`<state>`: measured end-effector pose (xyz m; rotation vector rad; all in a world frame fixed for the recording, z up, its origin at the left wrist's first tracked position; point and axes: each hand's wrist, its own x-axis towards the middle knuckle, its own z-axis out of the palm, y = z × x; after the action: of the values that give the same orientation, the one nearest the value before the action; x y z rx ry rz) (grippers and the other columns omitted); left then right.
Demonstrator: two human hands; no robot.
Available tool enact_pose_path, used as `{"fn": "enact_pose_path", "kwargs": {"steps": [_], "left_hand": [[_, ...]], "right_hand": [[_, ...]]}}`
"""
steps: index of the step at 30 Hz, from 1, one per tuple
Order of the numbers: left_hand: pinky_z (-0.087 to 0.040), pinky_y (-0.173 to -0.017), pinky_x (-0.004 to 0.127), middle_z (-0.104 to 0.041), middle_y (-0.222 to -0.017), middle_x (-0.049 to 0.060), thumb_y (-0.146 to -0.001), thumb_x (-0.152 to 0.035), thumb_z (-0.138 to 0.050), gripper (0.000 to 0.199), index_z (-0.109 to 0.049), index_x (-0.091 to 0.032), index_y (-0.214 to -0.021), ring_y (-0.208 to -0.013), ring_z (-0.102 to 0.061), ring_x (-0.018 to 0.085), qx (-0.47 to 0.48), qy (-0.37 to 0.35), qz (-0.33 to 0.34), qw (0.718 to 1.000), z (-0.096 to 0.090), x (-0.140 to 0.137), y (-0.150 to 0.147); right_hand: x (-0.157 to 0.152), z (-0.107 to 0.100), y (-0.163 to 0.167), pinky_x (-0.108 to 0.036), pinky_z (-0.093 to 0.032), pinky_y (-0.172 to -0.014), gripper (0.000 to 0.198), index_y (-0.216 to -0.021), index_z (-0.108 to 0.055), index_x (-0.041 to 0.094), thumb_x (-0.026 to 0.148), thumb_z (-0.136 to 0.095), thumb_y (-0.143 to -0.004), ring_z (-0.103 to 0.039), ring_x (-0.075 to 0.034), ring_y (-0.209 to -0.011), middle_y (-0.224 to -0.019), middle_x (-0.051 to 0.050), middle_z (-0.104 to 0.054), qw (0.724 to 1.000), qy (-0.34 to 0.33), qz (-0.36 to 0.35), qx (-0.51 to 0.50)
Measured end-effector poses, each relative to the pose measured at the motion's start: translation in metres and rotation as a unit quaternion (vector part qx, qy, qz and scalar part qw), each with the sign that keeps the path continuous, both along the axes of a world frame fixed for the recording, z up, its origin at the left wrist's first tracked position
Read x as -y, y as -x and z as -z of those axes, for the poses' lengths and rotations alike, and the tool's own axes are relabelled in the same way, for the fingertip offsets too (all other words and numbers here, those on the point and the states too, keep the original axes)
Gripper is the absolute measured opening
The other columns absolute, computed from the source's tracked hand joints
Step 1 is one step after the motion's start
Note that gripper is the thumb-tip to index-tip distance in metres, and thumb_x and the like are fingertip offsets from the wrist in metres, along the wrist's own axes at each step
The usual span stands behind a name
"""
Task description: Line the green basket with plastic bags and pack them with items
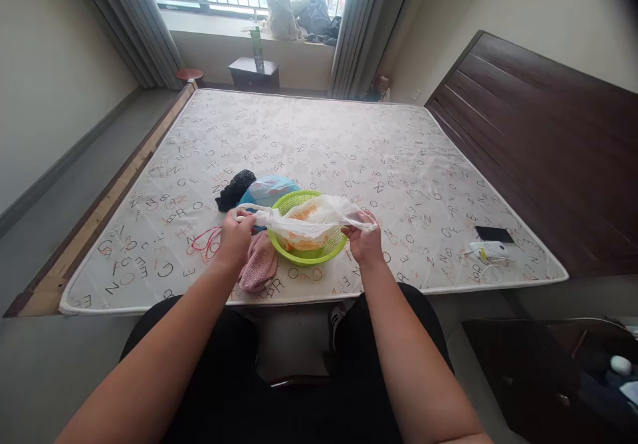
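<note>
A white plastic bag [319, 221] with orange print is stretched between my two hands, above a lime-green plastic basket [305, 258]. My left hand [236, 231] is closed on one end of the bag. At the other end, my right hand [365, 236] grips the bag near the basket's right rim. Left of the basket lies a pink cloth [259, 264]. Behind it sit a blue plastic bag [269, 188] and a black plastic bag [236, 190]. A red cord [205, 241] rests on the mattress beside my left hand. The bag hides much of the basket's inside.
The basket stands near the front edge of a letter-patterned mattress [319, 131]. A black phone [493, 234] and a white device with a cable [491, 251] lie at the right. The dark headboard [538, 145] rises beyond them. A dark cabinet [528, 364] stands lower right.
</note>
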<state>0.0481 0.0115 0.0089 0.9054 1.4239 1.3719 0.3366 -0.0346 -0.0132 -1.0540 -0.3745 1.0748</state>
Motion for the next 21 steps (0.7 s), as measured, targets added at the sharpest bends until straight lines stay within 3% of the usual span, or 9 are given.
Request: {"fn": "enact_pose_path", "kwargs": {"steps": [3, 6, 9, 12, 15, 18, 21], "left_hand": [[-0.047, -0.068, 0.025, -0.058, -0.078, -0.002, -0.065, -0.016, -0.066, 0.017, -0.055, -0.020, -0.078, -0.072, -0.057, 0.014, -0.036, -0.062, -0.016, 0.997, 0.001, 0.002, 0.001], [-0.049, -0.072, 0.026, -0.059, -0.074, -0.002, -0.064, -0.011, -0.061, 0.017, -0.053, -0.020, -0.076, -0.072, -0.058, 0.014, 0.031, -0.100, 0.006, 0.994, -0.008, 0.006, -0.001], [-0.049, -0.067, 0.025, -0.058, -0.068, -0.003, -0.060, -0.007, -0.061, 0.023, -0.052, -0.020, -0.077, -0.065, -0.057, 0.013, 0.164, -0.060, 0.060, 0.983, -0.020, 0.006, -0.003], [-0.045, -0.058, 0.023, -0.053, -0.062, -0.004, -0.058, -0.005, -0.061, 0.024, -0.050, -0.019, -0.074, -0.056, -0.052, 0.010, 0.279, 0.006, 0.128, 0.952, -0.027, 0.003, 0.004], [-0.038, -0.052, 0.019, -0.048, -0.060, -0.006, -0.059, -0.003, -0.062, 0.023, -0.049, -0.018, -0.073, -0.049, -0.041, 0.005, 0.325, 0.058, 0.190, 0.925, -0.028, -0.003, 0.016], [-0.026, -0.044, 0.017, -0.052, -0.065, -0.006, -0.061, -0.004, -0.063, 0.022, -0.052, -0.017, -0.076, -0.043, -0.030, 0.002, 0.259, 0.118, 0.262, 0.922, -0.025, -0.004, 0.023], [-0.018, -0.042, 0.019, -0.056, -0.069, -0.005, -0.063, -0.010, -0.066, 0.024, -0.057, -0.019, -0.084, -0.044, -0.030, 0.003, 0.096, 0.155, 0.353, 0.918, -0.025, 0.001, 0.023]], "right_hand": [[0.001, -0.001, -0.004, -0.023, -0.055, -0.055, 0.027, -0.098, -0.055, 0.026, 0.031, -0.069, -0.075, -0.066, -0.013, -0.070, -0.089, 0.003, -0.069, 1.000, -0.002, 0.018, -0.006], [0.002, 0.000, -0.009, -0.023, -0.057, -0.063, 0.034, -0.107, -0.058, 0.030, 0.023, -0.064, -0.074, -0.069, -0.014, -0.083, -0.100, 0.004, -0.071, 0.997, -0.003, 0.063, 0.036], [0.003, -0.005, -0.014, -0.024, -0.059, -0.071, 0.025, -0.099, -0.061, 0.027, 0.020, -0.062, -0.075, -0.070, -0.014, -0.091, -0.100, 0.003, -0.071, 0.997, -0.013, 0.065, 0.036], [0.005, -0.014, -0.020, -0.027, -0.060, -0.071, 0.012, -0.088, -0.058, 0.024, 0.020, -0.063, -0.078, -0.070, -0.015, -0.086, -0.091, 0.002, -0.072, 0.999, -0.024, 0.016, -0.042], [0.008, -0.021, -0.029, -0.032, -0.062, -0.069, 0.010, -0.090, -0.057, 0.025, 0.020, -0.060, -0.083, -0.072, -0.017, -0.082, -0.092, 0.003, -0.074, 0.993, -0.010, -0.009, -0.118], [0.007, -0.019, -0.040, -0.028, -0.061, -0.062, 0.006, -0.092, -0.057, 0.025, 0.020, -0.056, -0.087, -0.072, -0.016, -0.074, -0.086, 0.001, -0.074, 0.986, 0.074, -0.003, -0.152], [0.004, -0.009, -0.049, -0.024, -0.058, -0.059, 0.008, -0.088, -0.056, 0.024, 0.017, -0.052, -0.088, -0.068, -0.014, -0.065, -0.075, 0.002, -0.070, 0.976, 0.139, -0.005, -0.166]]}}
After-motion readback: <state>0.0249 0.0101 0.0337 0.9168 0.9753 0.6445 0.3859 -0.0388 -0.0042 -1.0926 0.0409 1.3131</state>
